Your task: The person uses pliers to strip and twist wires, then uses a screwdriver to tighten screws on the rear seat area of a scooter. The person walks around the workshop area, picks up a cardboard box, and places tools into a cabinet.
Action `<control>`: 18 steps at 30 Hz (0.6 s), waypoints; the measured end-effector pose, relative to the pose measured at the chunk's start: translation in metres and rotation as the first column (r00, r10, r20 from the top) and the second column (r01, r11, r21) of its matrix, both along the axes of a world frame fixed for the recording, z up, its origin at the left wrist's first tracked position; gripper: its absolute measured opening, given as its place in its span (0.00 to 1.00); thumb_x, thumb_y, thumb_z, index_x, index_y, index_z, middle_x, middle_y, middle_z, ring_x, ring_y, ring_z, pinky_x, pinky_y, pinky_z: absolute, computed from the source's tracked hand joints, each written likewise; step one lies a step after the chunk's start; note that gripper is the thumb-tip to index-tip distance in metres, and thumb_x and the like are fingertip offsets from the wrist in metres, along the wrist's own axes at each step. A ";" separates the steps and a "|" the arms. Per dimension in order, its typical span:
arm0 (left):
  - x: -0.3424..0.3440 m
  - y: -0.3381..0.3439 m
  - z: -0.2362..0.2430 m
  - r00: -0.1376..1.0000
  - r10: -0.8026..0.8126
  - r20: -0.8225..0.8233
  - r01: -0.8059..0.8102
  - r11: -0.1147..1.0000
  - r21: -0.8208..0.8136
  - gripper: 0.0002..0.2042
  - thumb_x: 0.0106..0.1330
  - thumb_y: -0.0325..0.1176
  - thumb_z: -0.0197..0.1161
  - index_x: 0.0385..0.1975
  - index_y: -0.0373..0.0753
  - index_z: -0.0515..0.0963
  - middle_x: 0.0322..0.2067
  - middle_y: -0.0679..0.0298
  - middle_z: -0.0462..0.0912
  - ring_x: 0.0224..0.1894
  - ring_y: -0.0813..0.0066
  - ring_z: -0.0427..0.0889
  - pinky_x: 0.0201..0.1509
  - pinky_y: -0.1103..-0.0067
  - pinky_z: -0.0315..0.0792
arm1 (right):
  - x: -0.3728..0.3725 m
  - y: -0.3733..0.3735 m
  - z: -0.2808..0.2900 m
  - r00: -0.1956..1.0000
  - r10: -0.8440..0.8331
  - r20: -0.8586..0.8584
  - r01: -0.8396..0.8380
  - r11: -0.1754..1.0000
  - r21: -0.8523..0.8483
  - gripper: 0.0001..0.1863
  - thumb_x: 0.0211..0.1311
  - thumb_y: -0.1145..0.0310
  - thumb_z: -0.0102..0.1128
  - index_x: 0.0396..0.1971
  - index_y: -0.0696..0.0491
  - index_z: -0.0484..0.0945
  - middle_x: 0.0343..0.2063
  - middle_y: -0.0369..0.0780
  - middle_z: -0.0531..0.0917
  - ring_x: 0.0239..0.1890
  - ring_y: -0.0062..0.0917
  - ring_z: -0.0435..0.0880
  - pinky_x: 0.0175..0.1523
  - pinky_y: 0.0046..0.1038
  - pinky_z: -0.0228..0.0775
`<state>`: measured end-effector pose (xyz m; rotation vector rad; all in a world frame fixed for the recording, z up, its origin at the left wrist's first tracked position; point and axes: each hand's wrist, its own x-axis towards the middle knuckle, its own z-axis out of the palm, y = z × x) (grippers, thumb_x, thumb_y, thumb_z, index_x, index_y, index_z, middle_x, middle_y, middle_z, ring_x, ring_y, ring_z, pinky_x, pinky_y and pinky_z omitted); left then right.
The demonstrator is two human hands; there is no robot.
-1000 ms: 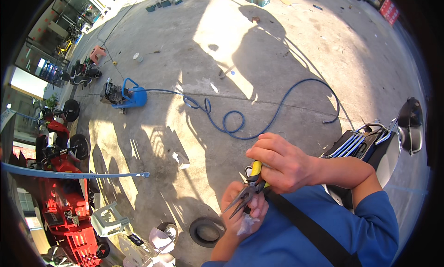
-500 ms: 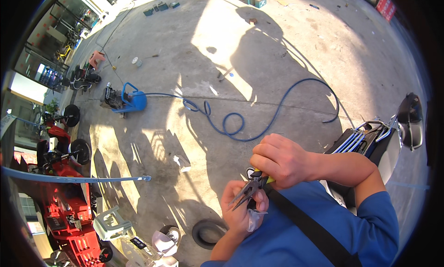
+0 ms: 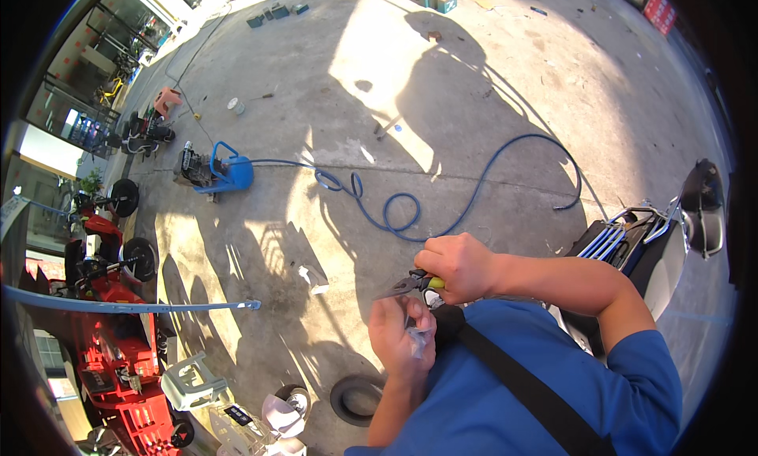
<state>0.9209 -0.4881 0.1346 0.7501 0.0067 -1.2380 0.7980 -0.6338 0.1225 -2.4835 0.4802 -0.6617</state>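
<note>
My right hand [image 3: 462, 265] is closed around the yellow-and-black handles of a pair of pliers [image 3: 406, 286]. The long tapered jaws point left, just over the fingertips of my left hand [image 3: 392, 334]. Whether the jaws touch or grip anything there is too small to tell. The left fingers are curled round a crumpled clear plastic bag [image 3: 418, 343], part of which sticks out by the palm. What is inside the bag cannot be made out. Both hands are close together in front of my blue shirt, with a black strap [image 3: 521, 377] running across it.
A blue air compressor [image 3: 230, 174] stands ahead left, its blue hose [image 3: 403, 236] looped over the concrete. A tyre [image 3: 355, 401] lies below my left arm. Red vehicles [image 3: 130, 361] and a pale green stool [image 3: 193, 382] are at left; a scooter [image 3: 632, 243] is at right.
The pliers have swung from slanting down across my left hand to nearly level, pointing left. Both hands have shifted slightly left, and the left fingers have curled in more.
</note>
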 end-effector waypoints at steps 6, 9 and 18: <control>0.004 0.003 0.005 0.996 0.029 -0.081 -0.037 0.994 -0.106 0.12 0.84 0.40 0.49 0.42 0.38 0.71 0.29 0.58 0.75 0.25 0.71 0.75 0.26 0.77 0.69 | -0.005 -0.001 0.013 0.985 -0.069 0.157 0.045 0.987 0.156 0.20 0.48 0.74 0.73 0.41 0.58 0.76 0.38 0.45 0.84 0.35 0.42 0.85 0.36 0.38 0.78; 0.004 0.004 0.011 0.990 0.007 -0.139 -0.027 0.989 -0.145 0.11 0.84 0.38 0.48 0.42 0.37 0.71 0.29 0.58 0.75 0.25 0.71 0.75 0.26 0.77 0.70 | -0.003 0.009 0.020 0.980 0.009 0.197 -0.011 1.000 0.009 0.16 0.46 0.74 0.72 0.36 0.60 0.78 0.43 0.48 0.83 0.43 0.43 0.84 0.43 0.40 0.78; 0.002 0.006 0.033 0.991 -0.022 -0.131 0.007 0.994 -0.113 0.05 0.79 0.30 0.50 0.40 0.37 0.70 0.26 0.58 0.73 0.22 0.70 0.74 0.24 0.76 0.70 | -0.001 0.006 0.039 0.976 0.055 0.213 0.024 0.935 -0.353 0.10 0.43 0.71 0.66 0.24 0.61 0.78 0.52 0.54 0.81 0.53 0.45 0.81 0.61 0.50 0.72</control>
